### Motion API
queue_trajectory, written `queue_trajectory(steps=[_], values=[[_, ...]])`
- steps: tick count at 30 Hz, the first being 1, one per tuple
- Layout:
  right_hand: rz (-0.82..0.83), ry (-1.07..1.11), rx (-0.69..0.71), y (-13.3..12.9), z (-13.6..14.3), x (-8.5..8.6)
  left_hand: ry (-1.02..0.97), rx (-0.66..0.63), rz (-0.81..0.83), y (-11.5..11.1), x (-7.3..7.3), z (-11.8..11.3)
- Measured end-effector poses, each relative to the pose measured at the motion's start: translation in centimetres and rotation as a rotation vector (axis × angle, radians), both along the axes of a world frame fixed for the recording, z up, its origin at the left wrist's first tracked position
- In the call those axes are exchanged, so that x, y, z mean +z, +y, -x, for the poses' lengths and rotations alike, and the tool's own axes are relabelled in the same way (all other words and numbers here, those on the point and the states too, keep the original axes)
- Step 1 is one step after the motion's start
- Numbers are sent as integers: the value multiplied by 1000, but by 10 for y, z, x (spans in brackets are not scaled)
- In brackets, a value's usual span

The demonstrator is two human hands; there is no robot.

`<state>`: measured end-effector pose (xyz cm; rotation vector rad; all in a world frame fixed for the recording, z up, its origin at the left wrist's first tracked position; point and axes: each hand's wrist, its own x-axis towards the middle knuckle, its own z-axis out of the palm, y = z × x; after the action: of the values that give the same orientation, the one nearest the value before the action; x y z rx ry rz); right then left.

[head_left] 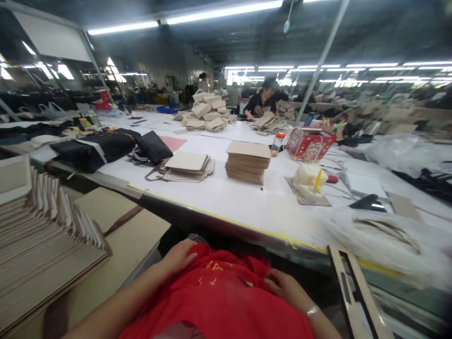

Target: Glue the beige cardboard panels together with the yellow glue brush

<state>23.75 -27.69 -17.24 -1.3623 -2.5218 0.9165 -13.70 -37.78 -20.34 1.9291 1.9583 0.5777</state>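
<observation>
My left hand (179,256) rests at the left side of my red shirt (219,292), its fingers loosely stretched and holding nothing. On the other side, my right hand (286,286) lies by the shirt, fingers apart and nothing in them. Beyond both hands, on the white table, stand a tall stack of beige panels (247,162) and a lower, uneven stack of beige pieces (189,165) with a brown strap sticking out. Neither hand touches these stacks. To the left of my left arm is a large row of packed beige panels (45,245) on a board.
Yellow tape (226,218) runs along the table's front edge. A black bag (153,147), a red patterned box (309,143), a jar (277,145) and a white block with a yellow stick (310,178) stand on the table. Plastic bags and a slotted frame (356,292) are right. A person (263,101) works opposite.
</observation>
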Motion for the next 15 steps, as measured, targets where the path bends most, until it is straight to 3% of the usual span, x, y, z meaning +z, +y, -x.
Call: queue_trajectory(steps=[4,7,11,15], values=[[-73,38,-47,17,12,33,129,144,-382,47,20,34],[-225,64,-66,40,25,38,236,317,-503,103,23,54],[-604,124,-107,90,49,21,332,628,-454,162,3,72],[-828,158,-34,120,87,7,395,658,-448,179,-18,82]])
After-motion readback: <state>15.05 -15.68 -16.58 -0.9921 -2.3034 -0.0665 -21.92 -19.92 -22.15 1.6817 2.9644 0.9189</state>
